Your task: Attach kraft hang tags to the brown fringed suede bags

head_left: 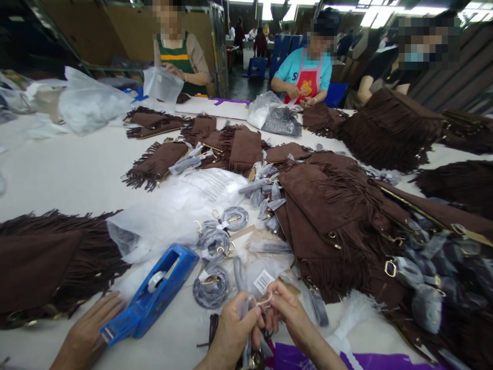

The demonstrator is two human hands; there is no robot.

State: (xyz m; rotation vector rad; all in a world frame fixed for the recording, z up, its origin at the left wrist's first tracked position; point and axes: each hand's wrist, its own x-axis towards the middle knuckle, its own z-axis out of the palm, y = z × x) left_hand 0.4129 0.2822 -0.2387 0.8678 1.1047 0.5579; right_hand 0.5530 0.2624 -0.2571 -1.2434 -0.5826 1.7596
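Note:
My left hand point(235, 325) is closed at the bottom middle, its thumb and finger pinching a thin white string point(265, 301). Facing it, my right hand point(289, 311) pinches the other part of the same string. A white barcode tag point(264, 281) lies just beyond my fingertips. Below my hands, a strap and metal fittings show partly, mostly hidden by the fingers. Plastic-wrapped coiled straps point(211, 289) with gold clasps lie just ahead and to the left. To the right is a pile of dark brown fringed bags point(323, 216).
A blue tape dispenser point(154, 295) stands at the left, beside another person's hand point(87, 329). White plastic bags point(181, 205) lie beyond it. A bundle of white strings point(352, 318) and purple material point(377, 361) are at right. Several people work across the table.

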